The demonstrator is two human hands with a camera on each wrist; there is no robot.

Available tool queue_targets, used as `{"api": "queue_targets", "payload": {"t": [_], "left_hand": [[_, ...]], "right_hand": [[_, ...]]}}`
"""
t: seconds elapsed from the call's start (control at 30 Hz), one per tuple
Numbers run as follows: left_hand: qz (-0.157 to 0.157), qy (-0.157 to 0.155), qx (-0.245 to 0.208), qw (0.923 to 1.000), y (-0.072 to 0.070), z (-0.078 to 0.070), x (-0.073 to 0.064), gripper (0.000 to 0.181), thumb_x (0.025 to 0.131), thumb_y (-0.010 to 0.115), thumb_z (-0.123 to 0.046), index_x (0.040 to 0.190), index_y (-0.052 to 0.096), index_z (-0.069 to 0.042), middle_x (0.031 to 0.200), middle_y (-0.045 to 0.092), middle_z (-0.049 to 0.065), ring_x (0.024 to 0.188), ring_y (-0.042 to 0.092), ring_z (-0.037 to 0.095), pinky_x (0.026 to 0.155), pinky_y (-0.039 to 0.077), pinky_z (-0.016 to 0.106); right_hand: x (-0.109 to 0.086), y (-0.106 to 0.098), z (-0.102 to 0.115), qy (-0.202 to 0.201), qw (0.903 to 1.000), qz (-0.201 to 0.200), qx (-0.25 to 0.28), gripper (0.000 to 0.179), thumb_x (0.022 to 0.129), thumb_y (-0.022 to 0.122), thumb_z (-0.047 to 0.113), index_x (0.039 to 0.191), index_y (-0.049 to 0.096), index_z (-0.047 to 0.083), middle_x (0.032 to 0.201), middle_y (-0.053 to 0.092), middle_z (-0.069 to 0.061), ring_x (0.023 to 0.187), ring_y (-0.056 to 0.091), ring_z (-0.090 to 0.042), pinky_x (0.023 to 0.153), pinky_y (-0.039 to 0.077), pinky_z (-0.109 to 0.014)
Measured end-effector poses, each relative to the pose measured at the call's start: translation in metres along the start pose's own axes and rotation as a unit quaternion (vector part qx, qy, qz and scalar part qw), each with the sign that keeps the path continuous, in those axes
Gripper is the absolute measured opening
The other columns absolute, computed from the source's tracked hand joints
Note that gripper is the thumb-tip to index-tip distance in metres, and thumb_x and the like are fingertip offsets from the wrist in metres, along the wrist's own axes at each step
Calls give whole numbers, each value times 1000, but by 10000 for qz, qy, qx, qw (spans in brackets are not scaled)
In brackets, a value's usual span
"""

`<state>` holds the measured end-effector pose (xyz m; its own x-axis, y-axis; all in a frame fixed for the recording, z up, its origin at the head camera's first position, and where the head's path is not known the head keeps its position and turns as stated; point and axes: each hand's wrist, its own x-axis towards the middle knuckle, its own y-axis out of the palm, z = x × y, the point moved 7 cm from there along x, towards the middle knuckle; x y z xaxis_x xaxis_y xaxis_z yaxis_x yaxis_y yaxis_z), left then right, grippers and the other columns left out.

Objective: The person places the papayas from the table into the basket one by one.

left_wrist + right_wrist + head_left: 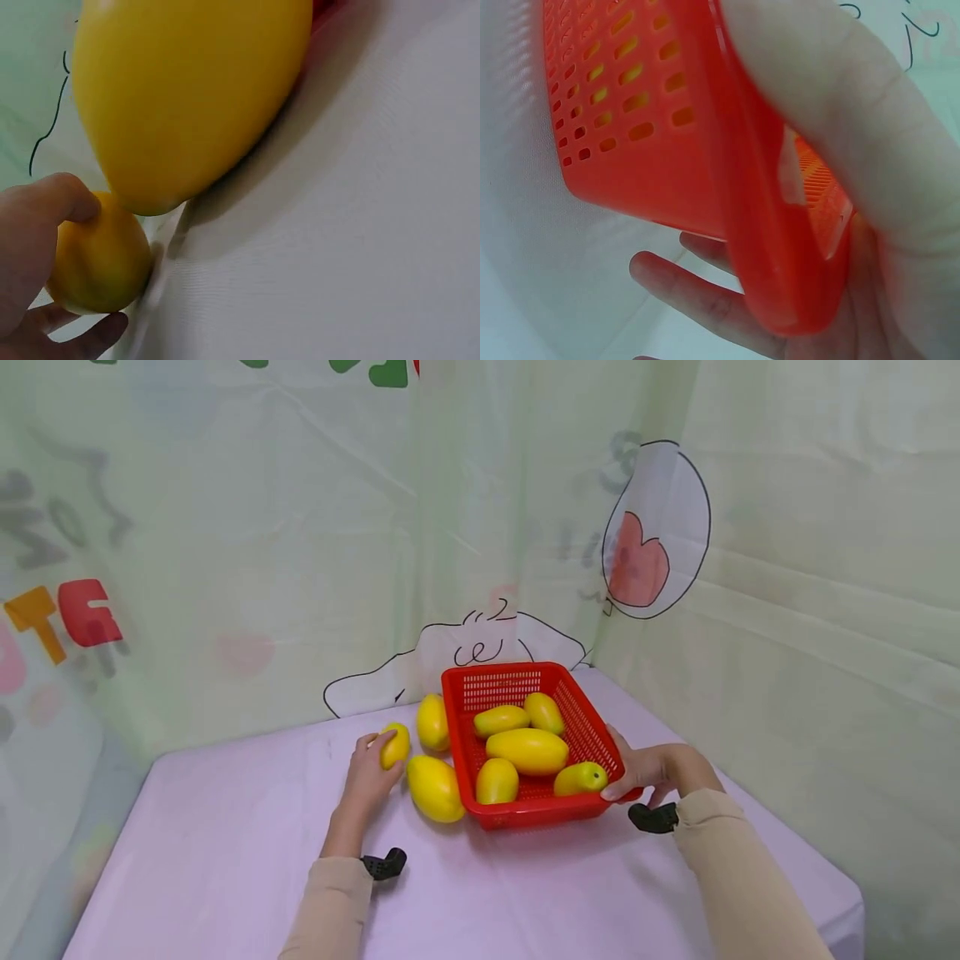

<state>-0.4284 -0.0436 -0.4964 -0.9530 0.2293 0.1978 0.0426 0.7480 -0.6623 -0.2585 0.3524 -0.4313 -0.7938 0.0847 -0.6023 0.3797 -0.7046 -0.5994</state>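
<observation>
My left hand (367, 772) holds a small yellow mango (395, 746) on the table, left of the red basket (551, 814). In the left wrist view, thumb and fingers lie around this mango (105, 259), and a larger yellow mango (187, 97) looms beside it. That larger mango (437, 789) lies against the basket's left side, with another mango (432, 723) behind it. Several yellow mangoes (527, 752) rest inside the basket. My right hand (645, 770) grips the basket's right rim; in the right wrist view, its thumb crosses the rim (780, 247) and its fingers lie outside.
A pale cloth covers the table (247, 843). Printed curtains (285, 543) hang along the back and both sides, close behind the basket. Each wrist wears a black camera mount, such as the left one (386, 864).
</observation>
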Motion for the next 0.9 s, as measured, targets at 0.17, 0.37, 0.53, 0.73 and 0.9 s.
{"api": "queue_targets", "payload": {"t": [0.17,0.37,0.53,0.73,0.9], "left_hand": [[360,-61,-76,9993,-5,0,-2,60,87,61,-28,144,41,-22,143,35,16,128,41,35,108,34,53],[514,-44,-192,9985,-6,5,-2,59,89,61,-31,144,40,-23,141,38,16,126,43,34,107,35,53],[532,-101,-266,9982,-4,9,-1,59,90,59,-34,145,38,-24,141,38,17,127,42,34,109,34,54],[615,-226,-268,9975,-4,10,-2,60,91,58,-36,146,35,-25,142,36,15,127,42,33,109,34,55],[638,-146,-246,9976,-7,7,-3,61,91,59,-34,146,35,-24,140,38,16,121,45,33,105,37,54]], "right_hand": [[1,2,-1,9,9999,-17,116,131,71,80,38,147,-24,19,139,32,-26,119,39,-41,83,56,-48],[1,0,0,-46,10000,30,67,131,72,80,39,146,-27,18,139,32,-26,118,40,-41,83,56,-48],[0,-2,-2,-43,10000,3,0,129,73,78,39,147,-26,18,140,31,-27,118,41,-39,82,56,-47],[1,-1,-3,-77,10000,-55,7,131,73,79,39,146,-28,20,142,29,-26,119,40,-39,82,56,-47],[5,-1,-5,-80,9999,-68,72,133,71,80,39,146,-29,22,142,27,-26,119,39,-41,83,55,-50]]}}
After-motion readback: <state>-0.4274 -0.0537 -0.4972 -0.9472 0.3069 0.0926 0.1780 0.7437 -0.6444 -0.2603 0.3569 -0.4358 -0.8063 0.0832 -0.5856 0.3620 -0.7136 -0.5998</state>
